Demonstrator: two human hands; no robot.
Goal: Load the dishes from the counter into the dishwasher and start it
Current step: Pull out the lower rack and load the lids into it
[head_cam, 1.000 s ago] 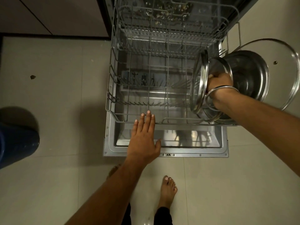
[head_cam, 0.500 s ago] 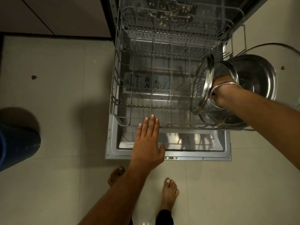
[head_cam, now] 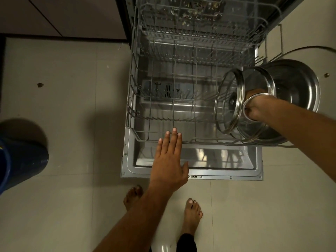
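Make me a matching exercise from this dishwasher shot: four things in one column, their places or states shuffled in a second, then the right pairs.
Things
1. left hand
2. right hand
3. steel pan
4. blue bin

Places or states
A. on the floor at the far left
B. fingers straight, at the lower rack's front rim
C. on its side at the rack's right end
D. among the glass lids, wrist ringed by bangles

Pairs: 1-B, 2-D, 3-C, 4-A
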